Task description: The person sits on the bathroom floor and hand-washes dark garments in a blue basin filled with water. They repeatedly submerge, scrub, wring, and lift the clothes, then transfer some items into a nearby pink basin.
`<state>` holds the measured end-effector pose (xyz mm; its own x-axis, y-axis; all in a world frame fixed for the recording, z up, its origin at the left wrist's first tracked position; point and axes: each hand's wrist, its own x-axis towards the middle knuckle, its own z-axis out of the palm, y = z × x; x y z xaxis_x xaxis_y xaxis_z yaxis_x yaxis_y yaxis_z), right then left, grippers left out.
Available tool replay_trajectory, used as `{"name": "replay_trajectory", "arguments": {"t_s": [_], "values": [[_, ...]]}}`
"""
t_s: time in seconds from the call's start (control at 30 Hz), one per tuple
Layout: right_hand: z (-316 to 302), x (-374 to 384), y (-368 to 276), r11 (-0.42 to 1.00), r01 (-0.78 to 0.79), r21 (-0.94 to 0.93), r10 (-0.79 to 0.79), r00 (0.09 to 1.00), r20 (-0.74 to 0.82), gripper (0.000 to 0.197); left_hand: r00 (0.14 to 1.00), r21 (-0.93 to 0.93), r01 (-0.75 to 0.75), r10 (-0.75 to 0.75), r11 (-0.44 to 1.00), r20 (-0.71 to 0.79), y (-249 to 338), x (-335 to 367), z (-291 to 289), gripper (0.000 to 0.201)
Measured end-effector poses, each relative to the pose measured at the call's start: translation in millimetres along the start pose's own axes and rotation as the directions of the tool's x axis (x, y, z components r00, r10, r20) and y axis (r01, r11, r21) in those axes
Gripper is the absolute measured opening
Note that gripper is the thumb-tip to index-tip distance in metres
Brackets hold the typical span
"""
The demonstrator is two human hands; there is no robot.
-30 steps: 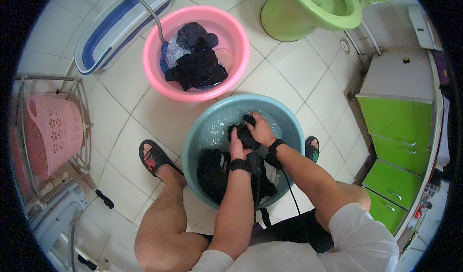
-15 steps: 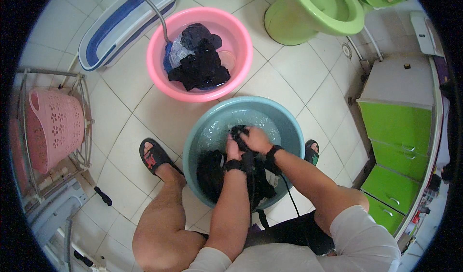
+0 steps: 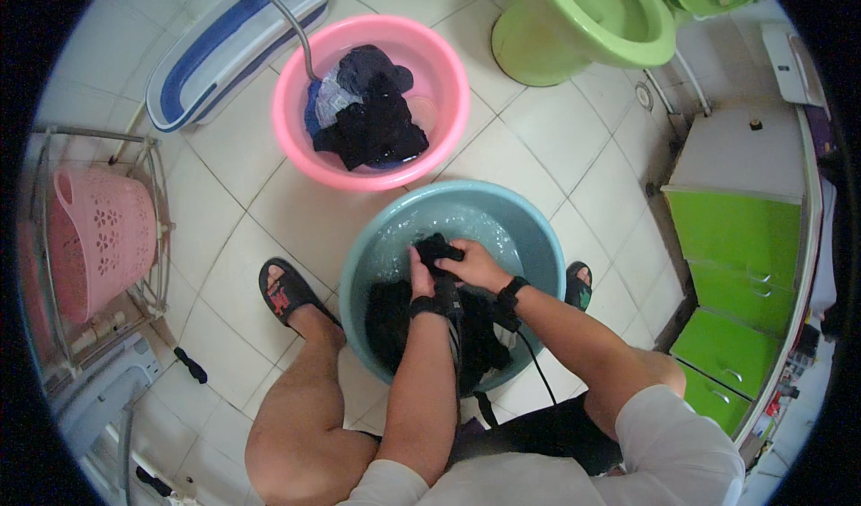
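Note:
Between my two hands, above the water in a blue-green basin [image 3: 549, 237], is a bunched piece of wet black cloth [image 3: 437, 248]. My left hand [image 3: 421, 274] is closed against its left side. The fingers of my right hand [image 3: 477, 265] grip it from the right. Which garment it is I cannot tell. More dark clothes [image 3: 387, 319] lie in the near part of the basin, partly behind my forearms. Bubbly, clear water [image 3: 480, 221] shows at the far side. Both wrists wear black bands, and a thin black cable runs from the right one.
Beyond the basin stands a pink tub [image 3: 285, 138] of wet clothes [image 3: 372, 116], with a grey hose [image 3: 291, 21] ending in it. A folding blue-and-white tub [image 3: 170, 84] leans far left. A pink basket [image 3: 108, 237], green toilet [image 3: 538, 44] and green cabinets [image 3: 731, 237] stand around the tiled floor.
The black cloth has shifted slightly left, and my hands have moved a little with it. My right-hand fingers now sit more plainly over its edge.

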<state>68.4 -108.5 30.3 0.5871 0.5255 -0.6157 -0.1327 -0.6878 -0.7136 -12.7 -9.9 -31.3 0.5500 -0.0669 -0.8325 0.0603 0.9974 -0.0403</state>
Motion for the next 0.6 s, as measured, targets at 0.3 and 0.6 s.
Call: {"name": "replay_trajectory", "arguments": {"t_s": [0.3,0.6], "values": [[-22,21,-1,0.96,0.019,-0.279,-0.105,0.95,-0.295,0.04,0.98,0.055,-0.104,0.112,0.993,-0.163,-20,-10,23,0.054],[3,0,-8,0.999,0.006,0.035,-0.006,1.0,-0.012,0.035,0.988,-0.056,-0.151,0.152,0.987,0.012,-8,7,-11,0.068]]}}
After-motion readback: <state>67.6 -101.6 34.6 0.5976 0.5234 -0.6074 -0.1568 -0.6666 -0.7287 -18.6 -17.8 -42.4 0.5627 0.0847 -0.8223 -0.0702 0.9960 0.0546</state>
